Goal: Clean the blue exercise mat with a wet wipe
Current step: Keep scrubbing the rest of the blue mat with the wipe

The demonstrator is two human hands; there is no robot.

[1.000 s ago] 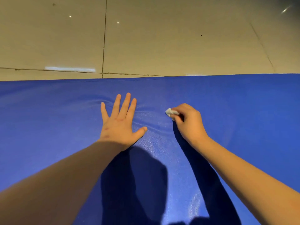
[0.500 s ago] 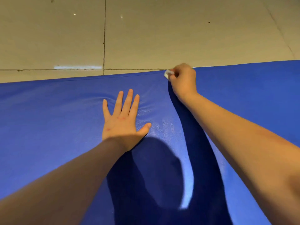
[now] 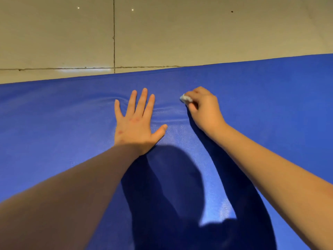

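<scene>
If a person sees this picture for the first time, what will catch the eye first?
The blue mat fills most of the view, below the pale tiled floor. The left hand lies flat on it, fingers spread, and the right hand pinches a small white wipe to its right.

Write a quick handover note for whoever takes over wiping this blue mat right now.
Left hand: open and flat, pressing the blue mat, which wrinkles around it.
Right hand: grips the wadded wet wipe against the mat, short of its far edge.
Done: wiping underway; how much is covered cannot be told.
Left: wipe the rest of the mat.
</scene>
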